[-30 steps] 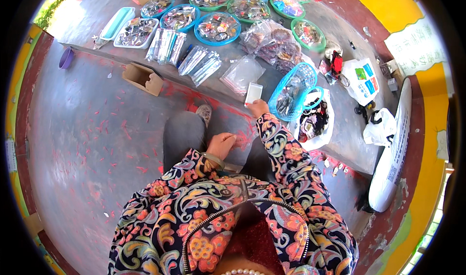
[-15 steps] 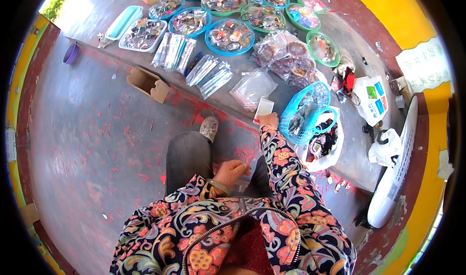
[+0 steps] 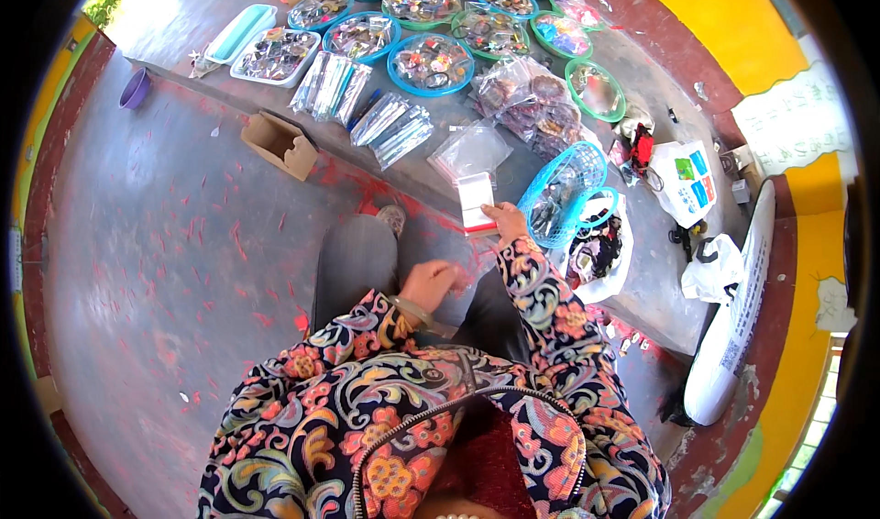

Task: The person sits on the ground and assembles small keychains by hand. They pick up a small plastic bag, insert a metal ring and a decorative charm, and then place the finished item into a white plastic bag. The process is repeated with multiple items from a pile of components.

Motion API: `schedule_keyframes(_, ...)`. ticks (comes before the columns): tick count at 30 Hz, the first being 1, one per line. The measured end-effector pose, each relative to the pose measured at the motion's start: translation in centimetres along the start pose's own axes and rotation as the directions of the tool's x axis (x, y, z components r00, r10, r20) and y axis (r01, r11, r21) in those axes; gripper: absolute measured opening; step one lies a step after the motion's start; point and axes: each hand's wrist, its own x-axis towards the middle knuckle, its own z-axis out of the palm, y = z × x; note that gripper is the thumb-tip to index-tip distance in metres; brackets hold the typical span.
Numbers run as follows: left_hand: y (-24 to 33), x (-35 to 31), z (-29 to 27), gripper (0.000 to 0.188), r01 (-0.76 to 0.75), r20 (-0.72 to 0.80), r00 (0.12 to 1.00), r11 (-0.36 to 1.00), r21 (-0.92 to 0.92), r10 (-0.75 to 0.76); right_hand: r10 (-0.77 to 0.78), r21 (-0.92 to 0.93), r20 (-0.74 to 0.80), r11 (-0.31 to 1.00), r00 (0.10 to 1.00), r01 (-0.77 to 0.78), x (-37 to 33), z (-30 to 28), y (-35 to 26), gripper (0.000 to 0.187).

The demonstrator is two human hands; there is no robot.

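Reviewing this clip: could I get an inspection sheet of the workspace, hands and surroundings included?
Surface: grey ledge, bare in parts, above a grey floor scattered with red bits.
Job's things: white box with a red lower edge, beside clear plastic bags.
Clutter: blue basket, white bag with dark contents, cardboard box, filled blue tray.
Hands: right hand grips the white box; left hand blurred, near the lap.
Cables: nothing recognisable seen.
Surroundings: yellow and dark-red wall.
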Motion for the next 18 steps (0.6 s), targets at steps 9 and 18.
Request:
schedule_keyframes(9,-0.2,1.1,-0.4,0.035,-0.076,0.166,0.973,0.902,-0.424,0.161,-0.092,0.574,0.241,0.816,0.966,-0.066,-17.5,2.7,-0.4,0.005)
schedule_keyframes(18,1.1,-0.9,-0.3,0.030,0.106,0.246,0.969,0.846,-0.523,0.030,-0.292,-0.082,0.077,0.951,0.953,0.298,-20.1,1.2,-2.2,0.020)
